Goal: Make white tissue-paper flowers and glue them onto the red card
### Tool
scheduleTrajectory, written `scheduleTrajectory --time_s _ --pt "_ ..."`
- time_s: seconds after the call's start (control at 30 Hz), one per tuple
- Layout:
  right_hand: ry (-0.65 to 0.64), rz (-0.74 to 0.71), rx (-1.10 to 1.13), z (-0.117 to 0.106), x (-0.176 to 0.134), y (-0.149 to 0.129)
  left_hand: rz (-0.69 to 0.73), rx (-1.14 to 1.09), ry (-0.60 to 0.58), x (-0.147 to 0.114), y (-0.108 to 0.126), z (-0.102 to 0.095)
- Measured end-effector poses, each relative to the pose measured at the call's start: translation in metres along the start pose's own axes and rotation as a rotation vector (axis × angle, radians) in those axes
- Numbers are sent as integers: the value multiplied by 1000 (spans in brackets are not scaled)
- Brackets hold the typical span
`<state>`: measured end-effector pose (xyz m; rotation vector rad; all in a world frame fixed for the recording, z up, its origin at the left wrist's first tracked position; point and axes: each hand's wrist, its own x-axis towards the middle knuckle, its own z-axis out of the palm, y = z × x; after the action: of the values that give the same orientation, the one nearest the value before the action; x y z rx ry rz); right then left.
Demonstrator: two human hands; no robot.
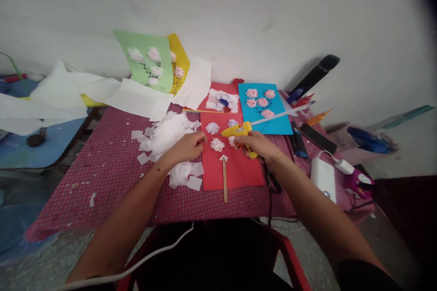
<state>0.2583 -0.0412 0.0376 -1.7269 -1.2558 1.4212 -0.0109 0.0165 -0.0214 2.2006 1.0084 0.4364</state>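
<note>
My right hand (257, 144) grips a yellow hot glue gun (243, 130) by its handle, a long glue stick (280, 114) poking out of its back. Its nozzle points left over a red sheet of card (239, 173) that bears several crumpled-paper flowers (217, 145). Beside the card's left edge my left hand (192, 145) is closed, fingers curled together; whatever they hold is hidden. A heap of white paper squares (170, 132) lies under and around it. A wooden stick (224, 179) with a bit of paper at its top rests on the card.
Behind lie a blue card (266, 120) with paper flowers and a paint-stained tissue (222, 101). Green (146, 61) and yellow (182, 52) flower cards lean on the wall. A phone (318, 138), a white power bank (322, 175) and a purple plug adapter (357, 184) sit at right.
</note>
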Motion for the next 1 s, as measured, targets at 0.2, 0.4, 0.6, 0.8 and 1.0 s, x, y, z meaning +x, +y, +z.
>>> scheduleTrajectory --time_s 0.2,0.4,0.6,0.8,1.0 --pt "-112 11 -70 -6 26 -12 -17 -24 -5 1 -5 2" --pt "-228 86 -179 -14 34 -28 -36 -45 5 0 -5 3" --pt "-291 108 -241 -26 44 -46 -54 -35 -6 2 -4 5" --pt "-353 139 -299 -28 54 -49 -47 -37 3 3 -4 5" --pt "-407 115 -301 -32 62 -42 -57 -39 9 3 -4 6"
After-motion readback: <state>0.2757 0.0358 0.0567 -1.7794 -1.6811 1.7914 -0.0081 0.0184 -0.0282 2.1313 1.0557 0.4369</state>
